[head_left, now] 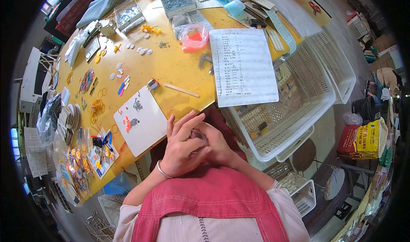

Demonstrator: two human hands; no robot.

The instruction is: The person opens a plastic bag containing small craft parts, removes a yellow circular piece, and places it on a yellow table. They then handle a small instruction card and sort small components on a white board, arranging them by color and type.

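My left hand (183,144) and my right hand (218,144) meet in front of my red apron, just off the table's near edge. Between them is a small, dark, partly see-through thing (197,136), mostly covered by my fingers, so its kind is unclear. Both hands are closed around it, though some left fingers stretch upward. Nearest to them on the table lies a white board (149,133) bearing small orange pieces (127,123) and little heaps of grey metal parts (137,104). A flat wooden stick (181,90) rests beyond the board.
A handwritten sheet (245,67) overhangs the yellow table (171,67) above white plastic crates (294,126) at the right. Rubber bands (97,106), marker pens (124,86) and filled plastic bags (74,167) lie leftward. A box of metal parts (176,0) stands at the back.
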